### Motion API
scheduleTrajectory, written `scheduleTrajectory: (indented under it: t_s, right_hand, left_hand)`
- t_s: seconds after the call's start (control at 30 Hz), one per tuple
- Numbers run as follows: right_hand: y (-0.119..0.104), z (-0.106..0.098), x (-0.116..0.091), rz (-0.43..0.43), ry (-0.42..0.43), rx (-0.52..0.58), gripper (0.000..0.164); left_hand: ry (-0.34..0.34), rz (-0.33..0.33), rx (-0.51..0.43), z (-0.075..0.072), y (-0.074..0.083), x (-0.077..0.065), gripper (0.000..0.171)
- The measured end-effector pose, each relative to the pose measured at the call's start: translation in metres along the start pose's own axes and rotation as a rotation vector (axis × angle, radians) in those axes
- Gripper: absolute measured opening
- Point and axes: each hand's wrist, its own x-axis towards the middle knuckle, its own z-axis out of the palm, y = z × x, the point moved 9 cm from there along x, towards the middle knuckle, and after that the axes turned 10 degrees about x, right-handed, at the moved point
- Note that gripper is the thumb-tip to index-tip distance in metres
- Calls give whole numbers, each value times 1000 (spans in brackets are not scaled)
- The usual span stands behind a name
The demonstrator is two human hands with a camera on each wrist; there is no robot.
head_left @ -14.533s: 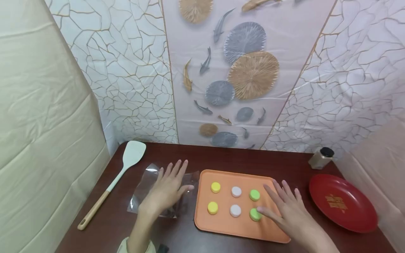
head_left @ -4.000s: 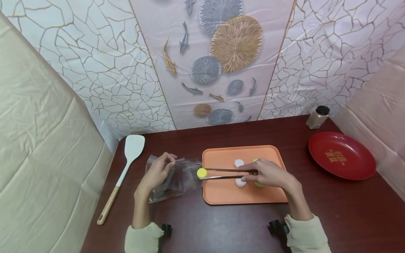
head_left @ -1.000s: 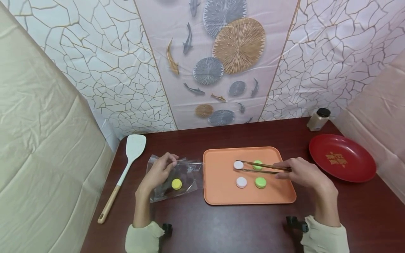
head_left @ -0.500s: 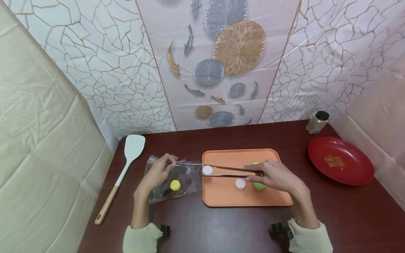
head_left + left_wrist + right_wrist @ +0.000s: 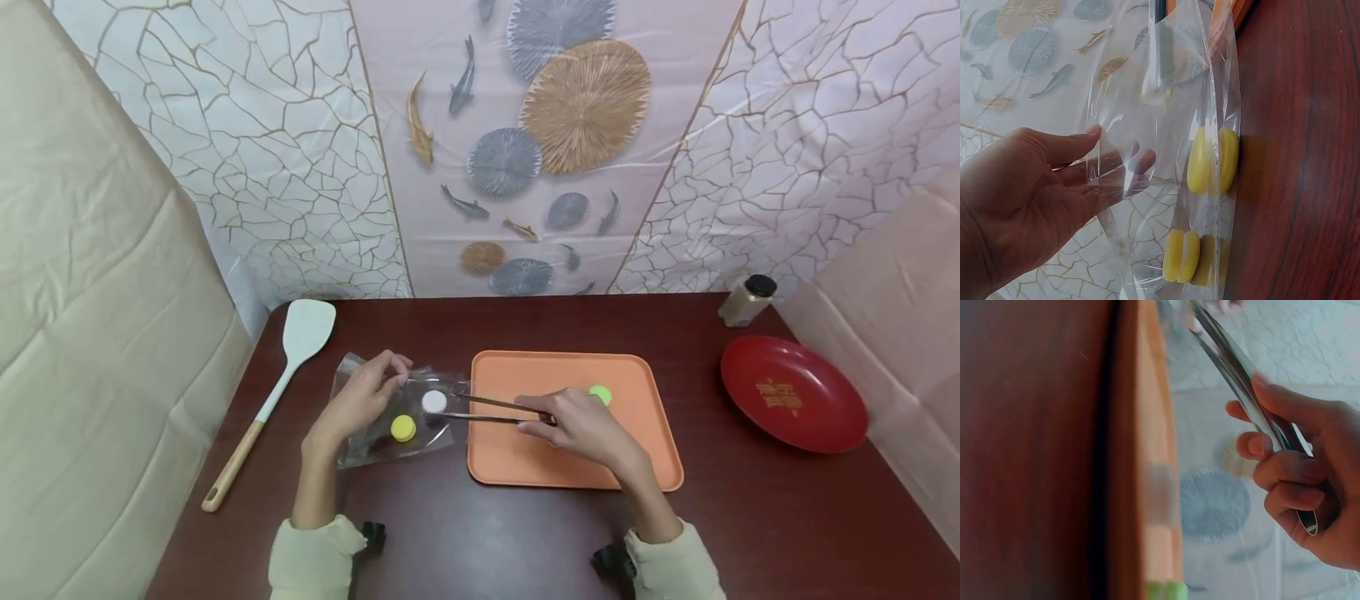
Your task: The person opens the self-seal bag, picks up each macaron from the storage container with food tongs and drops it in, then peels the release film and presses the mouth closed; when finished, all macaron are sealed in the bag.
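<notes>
My left hand (image 5: 358, 402) pinches the upper edge of a clear plastic bag (image 5: 360, 451) between thumb and fingers. Through the film in the left wrist view I see two yellow macarons (image 5: 1213, 161); the head view shows one yellow macaron (image 5: 402, 428) plainly. With my right hand (image 5: 581, 427) I grip metal tongs (image 5: 495, 417) that reach leftward over the tray into the bag's mouth. At their tips is a white macaron (image 5: 433, 402), over the bag. On the orange tray (image 5: 543, 469) a green macaron (image 5: 600, 393) shows past my right hand; the hand hides others.
Left of the bag lies a white spatula (image 5: 307, 329) with a wooden handle. A red plate (image 5: 817, 396) and a small jar (image 5: 746, 302) with a black lid stand at the right. Fabric walls border the dark wooden table (image 5: 450, 533) at the back and sides.
The tongs have carried a white macaron from the tray leftward into the bag's mouth over the last second. Earlier, the yellow macarons left the tray. The left hand keeps its hold.
</notes>
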Motion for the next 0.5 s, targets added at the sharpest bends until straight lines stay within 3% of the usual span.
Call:
scheduleTrajectory:
  t_s: [0.13, 0.5]
  right_hand:
    - [-6, 12, 8, -8, 65, -61, 35]
    - [-19, 43, 25, 70, 154, -83, 26]
  left_hand:
    - [-20, -17, 28, -1, -1, 3, 5]
    - [-29, -33, 14, -1, -2, 1, 6]
